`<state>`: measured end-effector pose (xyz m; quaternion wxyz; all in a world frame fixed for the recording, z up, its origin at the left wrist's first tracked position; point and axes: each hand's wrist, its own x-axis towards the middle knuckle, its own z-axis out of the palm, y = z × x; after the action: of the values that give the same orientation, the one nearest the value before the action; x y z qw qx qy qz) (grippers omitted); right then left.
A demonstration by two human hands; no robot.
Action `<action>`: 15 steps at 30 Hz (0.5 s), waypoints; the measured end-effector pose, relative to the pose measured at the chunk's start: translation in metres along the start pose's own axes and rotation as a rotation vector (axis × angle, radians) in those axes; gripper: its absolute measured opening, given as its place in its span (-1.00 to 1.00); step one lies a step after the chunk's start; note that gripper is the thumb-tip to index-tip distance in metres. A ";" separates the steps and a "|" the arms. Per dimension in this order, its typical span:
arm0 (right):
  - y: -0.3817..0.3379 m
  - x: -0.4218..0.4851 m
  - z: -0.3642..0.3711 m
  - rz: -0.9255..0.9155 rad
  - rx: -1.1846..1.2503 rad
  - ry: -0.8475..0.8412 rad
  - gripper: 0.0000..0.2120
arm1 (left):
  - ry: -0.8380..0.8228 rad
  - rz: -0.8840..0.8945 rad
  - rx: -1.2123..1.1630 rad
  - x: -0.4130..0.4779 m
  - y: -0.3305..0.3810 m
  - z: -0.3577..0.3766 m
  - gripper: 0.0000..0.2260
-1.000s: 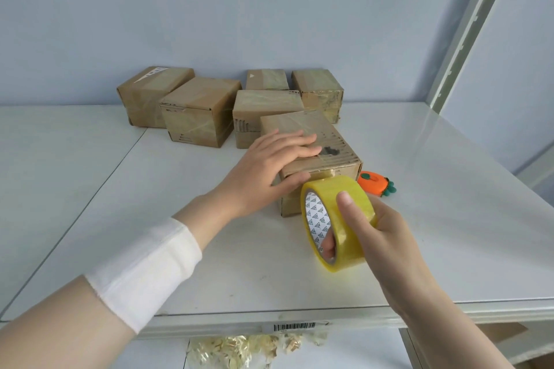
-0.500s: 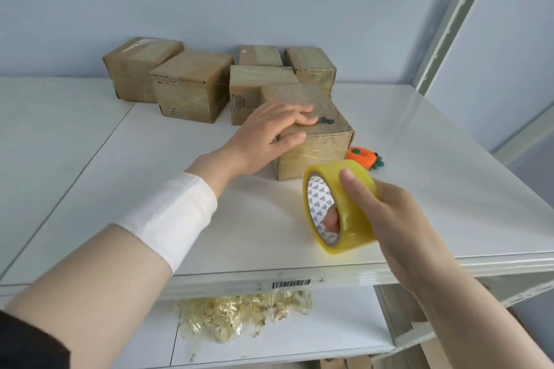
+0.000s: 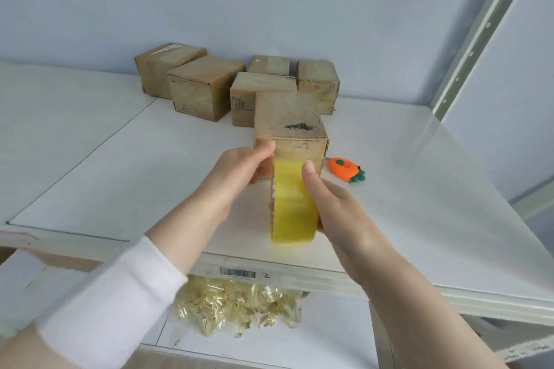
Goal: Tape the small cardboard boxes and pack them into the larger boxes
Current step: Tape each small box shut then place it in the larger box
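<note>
holding tape roll [image 3: 292,204], left hand [image 3: 239,174], right hand [image 3: 335,210], label [image 3: 238,272] "2"

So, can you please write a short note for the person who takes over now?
Right hand grips the yellow tape roll, thumb on top. Left hand pinches at the roll's left edge; no strip pulled out yet.
Nearest small cardboard box stands just behind the roll on the white shelf; five more boxes by the wall; orange carrot-shaped item right of the nearest box.
Done: nothing packed; no larger box clearly in view.
Left: tape the box, pack all.
</note>
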<state>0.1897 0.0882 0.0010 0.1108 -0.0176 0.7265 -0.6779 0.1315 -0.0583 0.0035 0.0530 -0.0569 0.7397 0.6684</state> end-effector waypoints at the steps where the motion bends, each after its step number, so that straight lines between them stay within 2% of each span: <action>1: 0.001 0.003 -0.011 -0.004 -0.023 0.032 -0.58 | -0.021 -0.035 -0.002 0.001 0.002 0.002 -0.79; 3: 0.005 0.020 -0.041 -0.069 -0.134 0.240 -0.64 | -0.069 -0.103 -0.016 0.000 0.003 0.003 -0.79; 5: 0.008 0.049 -0.072 -0.091 -0.446 0.451 -0.71 | -0.072 -0.143 -0.029 -0.002 0.005 0.003 -0.80; 6: 0.008 0.065 -0.084 -0.062 -0.600 0.464 -0.67 | -0.063 -0.156 -0.035 -0.002 0.006 0.003 -0.79; 8: 0.011 0.093 -0.096 0.016 -0.827 0.383 -0.53 | -0.043 -0.166 -0.051 -0.005 0.007 0.003 -0.79; 10: 0.015 0.113 -0.098 0.048 -0.968 0.318 -0.51 | -0.022 -0.161 -0.076 -0.007 0.008 0.005 -0.83; 13: 0.019 0.127 -0.099 0.011 -0.977 0.324 -0.62 | 0.024 -0.124 -0.131 -0.009 0.008 0.008 -0.89; 15: 0.020 0.127 -0.101 -0.028 -0.811 0.329 -0.70 | 0.029 -0.098 -0.158 -0.009 0.007 0.009 -0.89</action>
<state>0.0495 0.1669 -0.0302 -0.0315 0.0389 0.9416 -0.3329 0.1394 -0.0485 0.0104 0.0704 -0.1066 0.6815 0.7206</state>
